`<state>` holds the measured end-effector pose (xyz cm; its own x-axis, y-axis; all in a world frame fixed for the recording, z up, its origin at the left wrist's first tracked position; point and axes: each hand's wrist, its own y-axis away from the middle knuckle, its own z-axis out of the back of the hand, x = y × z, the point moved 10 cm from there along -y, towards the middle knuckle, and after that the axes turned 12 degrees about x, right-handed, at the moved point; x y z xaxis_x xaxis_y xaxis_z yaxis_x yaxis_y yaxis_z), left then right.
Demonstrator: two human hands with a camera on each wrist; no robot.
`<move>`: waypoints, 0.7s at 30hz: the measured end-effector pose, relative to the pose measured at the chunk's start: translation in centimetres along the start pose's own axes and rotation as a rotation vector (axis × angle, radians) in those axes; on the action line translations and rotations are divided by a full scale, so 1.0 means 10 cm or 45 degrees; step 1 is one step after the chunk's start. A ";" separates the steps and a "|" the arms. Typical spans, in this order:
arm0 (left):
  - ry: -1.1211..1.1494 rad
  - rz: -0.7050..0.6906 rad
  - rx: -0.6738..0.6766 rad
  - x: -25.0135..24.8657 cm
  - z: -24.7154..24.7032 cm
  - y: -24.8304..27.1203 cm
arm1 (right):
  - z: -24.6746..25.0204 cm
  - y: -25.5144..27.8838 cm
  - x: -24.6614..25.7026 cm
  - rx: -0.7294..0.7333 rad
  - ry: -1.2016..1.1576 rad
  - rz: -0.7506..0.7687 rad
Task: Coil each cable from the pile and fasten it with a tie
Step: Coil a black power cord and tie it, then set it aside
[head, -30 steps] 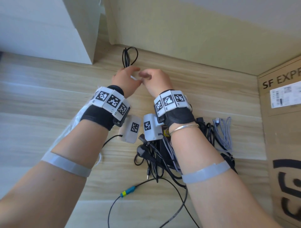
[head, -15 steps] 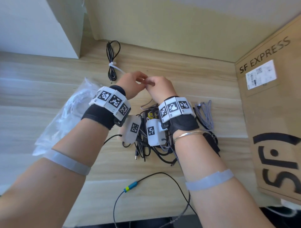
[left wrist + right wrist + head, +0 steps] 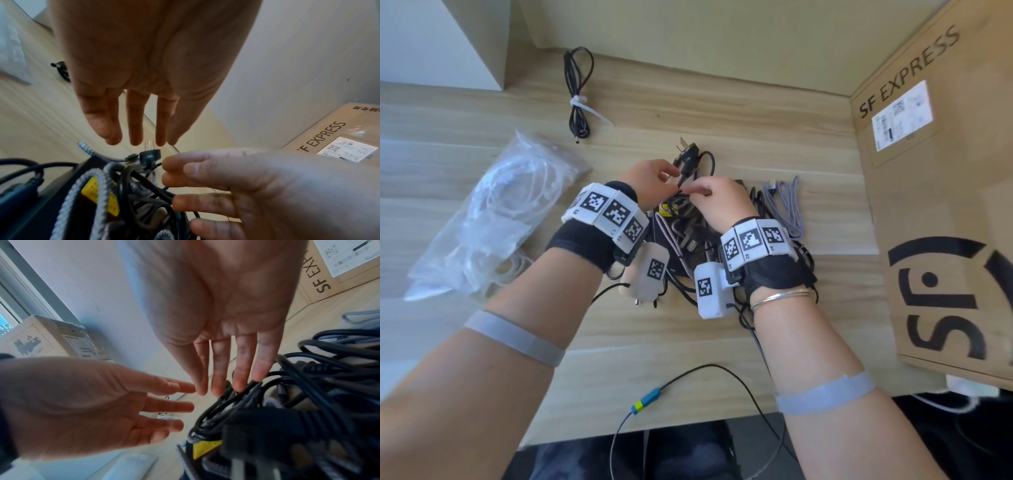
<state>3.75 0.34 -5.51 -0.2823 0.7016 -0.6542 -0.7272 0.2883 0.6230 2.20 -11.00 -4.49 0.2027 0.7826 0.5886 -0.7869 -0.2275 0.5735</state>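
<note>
A tangled pile of cables (image 3: 688, 236) lies in the middle of the wooden table (image 3: 722, 120); a black plug (image 3: 687, 156) sticks out at its far side. My left hand (image 3: 654, 180) hovers over the pile's far left with straight fingers (image 3: 133, 123) and holds nothing. My right hand (image 3: 714, 202) is just to its right, and its straight fingertips (image 3: 238, 382) touch black cables at the top of the pile (image 3: 308, 386). Near the back wall lies a black cable coil (image 3: 577, 85) bound with a white tie (image 3: 580, 102).
A clear bag of white ties (image 3: 493, 219) lies to the left. A grey braided cable (image 3: 786, 205) lies at the pile's right. A large SF Express carton (image 3: 935, 205) stands along the right side. A thin black wire with a blue-yellow connector (image 3: 647, 401) crosses the near table edge.
Both hands have let go of the tied coil at the back and come nearer, over the pile. The coil now lies alone by the wall.
</note>
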 end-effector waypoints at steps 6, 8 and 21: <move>-0.021 0.047 -0.022 0.08 -0.07 -0.07 | 0.03 -0.02 -0.18 -0.032 -0.020 -0.005; -0.003 0.056 -0.014 0.07 -0.10 -0.10 | 0.09 -0.03 -0.24 -0.075 -0.015 -0.024; 0.026 0.154 0.052 0.03 -0.19 -0.30 | 0.14 -0.09 -0.57 -0.059 -0.108 -0.168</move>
<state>4.66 -1.52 -8.43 -0.3793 0.7198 -0.5814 -0.6612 0.2287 0.7145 2.55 -16.08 -7.58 0.3534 0.7516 0.5570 -0.7759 -0.0971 0.6233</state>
